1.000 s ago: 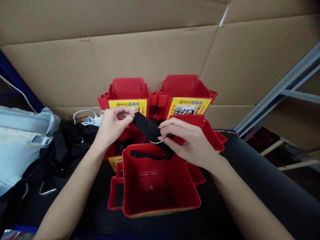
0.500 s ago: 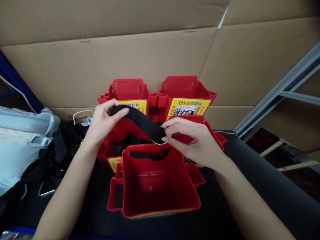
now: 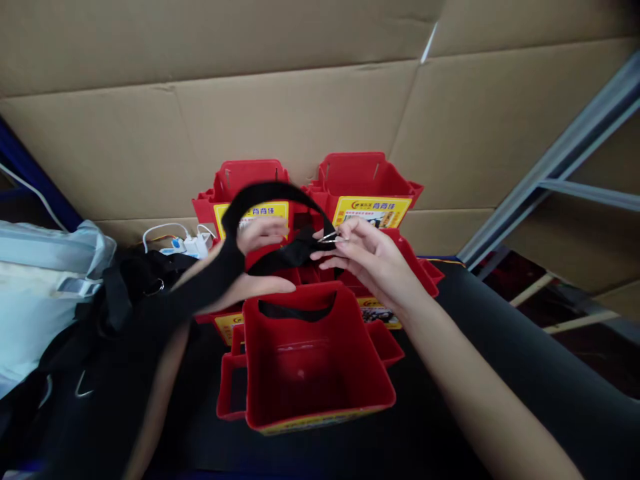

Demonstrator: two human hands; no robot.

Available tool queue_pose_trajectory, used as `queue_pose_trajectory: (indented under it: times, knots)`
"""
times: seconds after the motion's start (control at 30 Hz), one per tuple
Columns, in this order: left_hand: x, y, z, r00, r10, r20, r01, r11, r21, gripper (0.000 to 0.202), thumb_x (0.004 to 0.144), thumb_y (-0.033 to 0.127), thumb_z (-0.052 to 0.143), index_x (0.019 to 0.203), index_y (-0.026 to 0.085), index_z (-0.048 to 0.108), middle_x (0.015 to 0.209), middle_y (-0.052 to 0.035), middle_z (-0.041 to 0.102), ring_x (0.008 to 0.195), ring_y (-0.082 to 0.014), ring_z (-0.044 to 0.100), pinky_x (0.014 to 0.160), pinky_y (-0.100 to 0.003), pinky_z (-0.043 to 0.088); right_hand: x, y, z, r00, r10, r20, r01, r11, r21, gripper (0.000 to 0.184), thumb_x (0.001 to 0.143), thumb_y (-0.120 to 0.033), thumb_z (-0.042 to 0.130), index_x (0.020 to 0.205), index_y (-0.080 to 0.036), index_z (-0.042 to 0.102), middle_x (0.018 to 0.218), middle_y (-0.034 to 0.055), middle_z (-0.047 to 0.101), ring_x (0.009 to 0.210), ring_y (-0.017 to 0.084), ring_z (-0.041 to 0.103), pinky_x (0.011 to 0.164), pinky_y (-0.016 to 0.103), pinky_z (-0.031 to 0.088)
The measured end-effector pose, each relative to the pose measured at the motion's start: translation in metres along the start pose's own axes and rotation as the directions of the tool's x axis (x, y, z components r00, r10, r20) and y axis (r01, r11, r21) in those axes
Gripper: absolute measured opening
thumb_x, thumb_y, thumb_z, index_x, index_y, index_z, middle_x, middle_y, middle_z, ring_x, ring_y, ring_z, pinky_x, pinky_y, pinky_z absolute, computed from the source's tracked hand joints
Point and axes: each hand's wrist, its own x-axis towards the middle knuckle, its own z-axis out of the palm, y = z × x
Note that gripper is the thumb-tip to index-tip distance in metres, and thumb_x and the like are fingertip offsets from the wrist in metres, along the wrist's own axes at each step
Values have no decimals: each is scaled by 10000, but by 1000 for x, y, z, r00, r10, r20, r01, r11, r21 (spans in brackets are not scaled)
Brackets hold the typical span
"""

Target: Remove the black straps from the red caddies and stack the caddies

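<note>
A wide black strap (image 3: 213, 277) arches over the red plastic bins and hangs across my left wrist toward the lower left. My left hand (image 3: 255, 263) is inside this loop, somewhat blurred, with thumb and fingers stretched apart. My right hand (image 3: 363, 257) pinches a thin metal ring (image 3: 327, 239) at the strap's other end, where the webbing bunches together. Below the hands stands the front red bin (image 3: 320, 387), its open top facing me. Another piece of black strap (image 3: 295, 312) shows through the slot in its back wall.
Behind stand more red bins (image 3: 353, 167) with yellow labels, against a cardboard wall (image 3: 300, 120). On the left lie a pale blue bag (image 3: 35, 293) and tangled black straps beside a white power strip (image 3: 197, 245). Metal shelving (image 3: 555, 160) rises at the right.
My left hand has let go of the strap's padded-looking stretch and slid into the loop, fingers spreading. The strap now arches higher and falls left over the wrist. My right hand still holds the ring.
</note>
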Motion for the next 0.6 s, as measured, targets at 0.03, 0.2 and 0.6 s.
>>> queue_pose_trajectory:
  times: [0.03,0.2,0.6]
  knots:
    - [3,-2,10,1000,-7,-22,10,991,133,482,663,406,691,1061,178,544,1052,-74,619,975,-223,581,854,-343,463,0,2,1,1000,11,-16,-10,999,32,196,777,-247,605,773,-203,414,890,0,588,784,152,655,663,273,536]
    - [7,-12,3,988,-149,36,126,922,366,305,832,385,478,687,141,589,592,11,572,562,-120,508,546,-229,387,7,-1,-14,963,-35,-267,84,981,174,131,757,-259,601,812,-215,489,840,-23,621,735,124,638,682,279,530]
    - [-29,-18,-87,730,-682,25,426,484,765,265,796,293,434,764,134,643,647,-11,606,595,-136,506,582,-240,355,-10,-60,-163,626,-332,-706,256,942,-215,415,875,-199,186,621,-231,513,1039,-13,624,1030,77,557,566,179,399]
